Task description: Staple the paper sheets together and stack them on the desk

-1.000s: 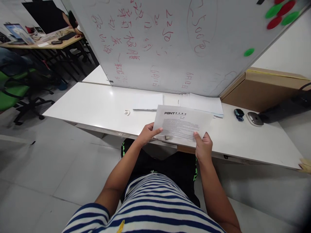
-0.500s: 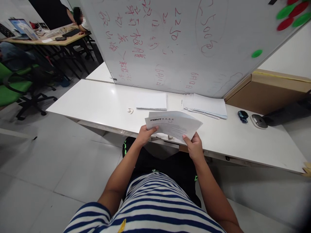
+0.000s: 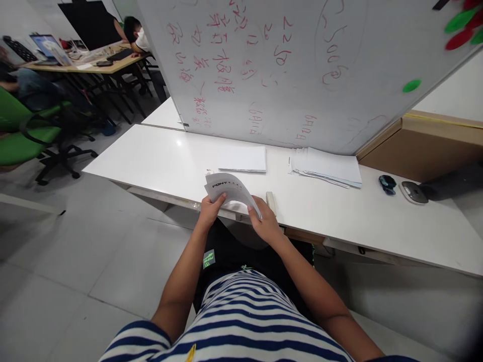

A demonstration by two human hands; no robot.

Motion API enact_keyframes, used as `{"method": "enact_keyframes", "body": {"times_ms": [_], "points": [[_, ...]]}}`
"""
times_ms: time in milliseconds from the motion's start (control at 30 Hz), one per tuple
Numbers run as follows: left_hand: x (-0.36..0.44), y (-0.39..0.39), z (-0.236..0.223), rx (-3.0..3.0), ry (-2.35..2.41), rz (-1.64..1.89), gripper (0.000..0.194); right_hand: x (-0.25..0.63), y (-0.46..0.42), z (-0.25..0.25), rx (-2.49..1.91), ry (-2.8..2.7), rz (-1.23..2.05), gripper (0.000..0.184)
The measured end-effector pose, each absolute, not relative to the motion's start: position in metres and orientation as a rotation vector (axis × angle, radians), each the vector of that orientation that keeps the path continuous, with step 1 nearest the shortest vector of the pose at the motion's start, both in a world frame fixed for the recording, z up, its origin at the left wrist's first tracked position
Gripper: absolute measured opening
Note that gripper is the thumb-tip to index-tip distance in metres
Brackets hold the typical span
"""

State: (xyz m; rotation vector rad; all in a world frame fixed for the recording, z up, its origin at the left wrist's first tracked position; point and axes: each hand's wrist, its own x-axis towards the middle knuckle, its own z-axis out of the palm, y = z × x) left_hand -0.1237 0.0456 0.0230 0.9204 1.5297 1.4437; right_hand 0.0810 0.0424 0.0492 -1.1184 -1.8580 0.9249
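Note:
Printed paper sheets (image 3: 231, 187) with a dark letterhead are bowed between my two hands over the desk's front edge. My left hand (image 3: 210, 210) pinches their left side, thumb on top. On the right side, my right hand (image 3: 265, 221) grips them with its thumb on the face. A small white block-shaped object (image 3: 270, 203) lies on the desk just beyond my right hand. Behind the sheets lies a neat stack of white paper (image 3: 242, 159). Further right is a looser, fanned stack of papers (image 3: 326, 167).
A whiteboard (image 3: 241, 65) with red writing stands along the back of the white desk (image 3: 151, 161). To the right are a dark wristwatch (image 3: 387, 184), a computer mouse (image 3: 413, 192) and a cardboard box (image 3: 422, 146). A green chair (image 3: 30, 130) and another person (image 3: 140, 39) are at the left.
The sheets have moved left and are bent more sharply. My right hand has come in closer to my left, and the white block-shaped object now shows beside it.

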Motion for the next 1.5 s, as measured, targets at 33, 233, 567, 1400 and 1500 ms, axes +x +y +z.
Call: {"method": "enact_keyframes", "body": {"times_ms": [33,233,567,1400,1500], "points": [[-0.125,0.045,0.025,0.938,1.555,1.43,0.046,0.078,0.043,0.047,-1.119,-1.85,0.936,0.043],[-0.12,0.042,0.028,1.001,1.633,1.414,0.044,0.07,0.036,0.03,-1.153,-1.776,1.056,0.046],[-0.1,0.053,0.017,1.182,1.544,1.329,0.034,0.117,0.067,0.017,-1.42,-1.528,1.073,0.051],[-0.106,0.063,0.012,1.036,1.29,1.481,0.063,0.136,0.069,0.012,-1.43,-1.483,1.113,0.049],[-0.106,0.063,0.012,1.071,1.333,1.422,0.065,0.135,0.069,0.01,-1.404,-1.496,1.113,0.047]]}}
